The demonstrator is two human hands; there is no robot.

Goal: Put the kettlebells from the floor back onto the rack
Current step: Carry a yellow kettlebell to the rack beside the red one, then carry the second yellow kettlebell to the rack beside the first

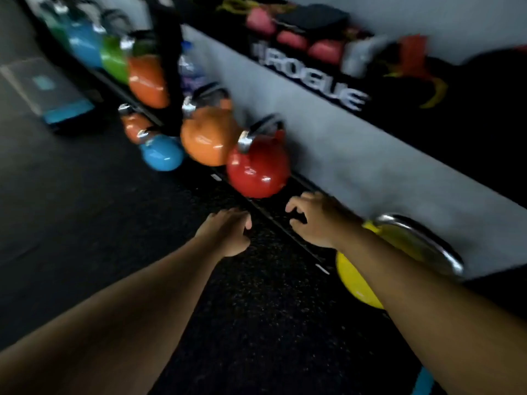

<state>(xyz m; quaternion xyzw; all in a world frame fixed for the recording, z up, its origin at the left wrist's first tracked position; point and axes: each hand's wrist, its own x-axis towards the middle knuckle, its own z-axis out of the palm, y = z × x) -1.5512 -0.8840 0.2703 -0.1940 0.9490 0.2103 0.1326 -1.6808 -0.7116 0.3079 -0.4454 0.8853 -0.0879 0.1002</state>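
The frame is motion-blurred. A red kettlebell [258, 166] and an orange kettlebell [208, 135] sit side by side on the low rack shelf [288, 232]. A yellow kettlebell [356, 280] with a chrome handle sits further right, partly behind my right forearm. A blue kettlebell [162, 152] and a small orange kettlebell [134, 125] stand on the floor to the left. My left hand [228, 230] and my right hand [310, 219] hover just below the red kettlebell, fingers curled and apart, holding nothing.
An upright black rack post [168, 61] stands behind more kettlebells, orange [148, 81], green [114, 58] and blue [85, 44]. An upper shelf with the ROGUE logo [310, 78] carries pink dumbbells [291, 41] and bands. A blue-edged step platform [48, 92] lies on the dark rubber floor at left.
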